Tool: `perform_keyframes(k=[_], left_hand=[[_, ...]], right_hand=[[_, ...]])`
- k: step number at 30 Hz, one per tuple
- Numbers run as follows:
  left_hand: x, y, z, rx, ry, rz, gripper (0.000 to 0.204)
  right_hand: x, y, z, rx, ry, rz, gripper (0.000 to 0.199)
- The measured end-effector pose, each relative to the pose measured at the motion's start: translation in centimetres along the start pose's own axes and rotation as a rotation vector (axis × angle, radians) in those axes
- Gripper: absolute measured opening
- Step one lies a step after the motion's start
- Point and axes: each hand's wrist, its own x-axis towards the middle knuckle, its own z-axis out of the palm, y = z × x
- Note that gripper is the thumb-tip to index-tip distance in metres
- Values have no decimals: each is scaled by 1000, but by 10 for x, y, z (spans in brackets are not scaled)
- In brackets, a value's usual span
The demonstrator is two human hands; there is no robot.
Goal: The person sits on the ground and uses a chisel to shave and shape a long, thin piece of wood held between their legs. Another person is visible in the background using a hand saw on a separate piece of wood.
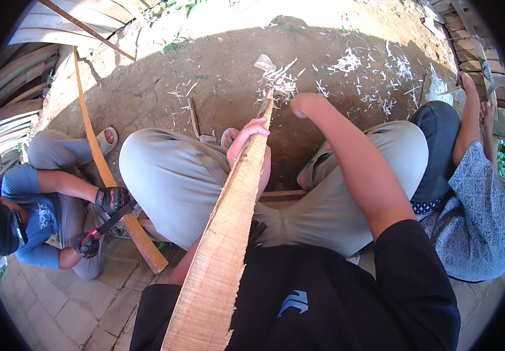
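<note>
Rough-edged, tapering wooden plank (220, 234); left hand (246, 138) gripping narrow part; right hand (307, 105) near tip, grip unclear.

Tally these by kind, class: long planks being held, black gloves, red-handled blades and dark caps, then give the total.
Long planks being held: 2 (pale plank, orange-toned plank)
Black gloves: 2
Red-handled blade: 1
Dark cap: 1
Total: 6
</note>
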Motion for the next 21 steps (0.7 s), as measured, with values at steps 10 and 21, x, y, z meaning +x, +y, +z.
perform_keyframes(k=[10,21], left_hand=[[-3,-7,-1,101,105,-98,35],[-2,20,3,95,8,-181,35]], right_hand=[[-48,-11,-32,36,-54,-50,33],[-11,-13,3,-12,49,-72,32]])
